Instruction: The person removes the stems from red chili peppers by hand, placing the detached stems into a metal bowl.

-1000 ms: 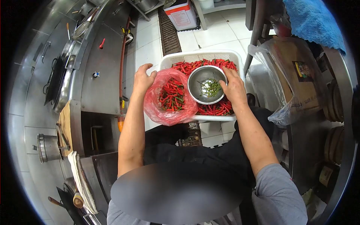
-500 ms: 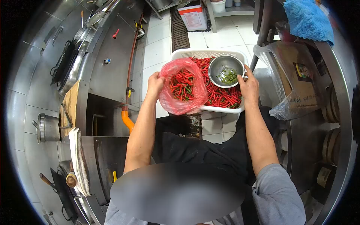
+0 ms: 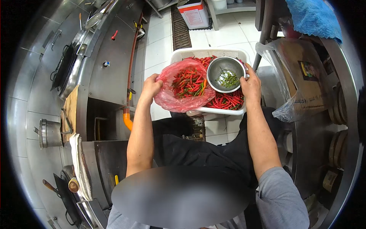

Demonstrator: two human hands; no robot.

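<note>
Pink bag (image 3: 172, 103), slvr bowl (image 3: 216, 69)

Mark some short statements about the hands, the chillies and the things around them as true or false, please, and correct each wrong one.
1. The left hand is empty. False: it holds the edge of the pink plastic bag.
2. The right hand holds the metal bowl. True.
3. Both the pink plastic bag and the white basket contain red chillies. True.
4. The metal bowl is full of red chillies. False: it contains small green pieces.
5. The blue cloth lies inside the white basket. False: it is outside, at the upper right of the picture.
</note>
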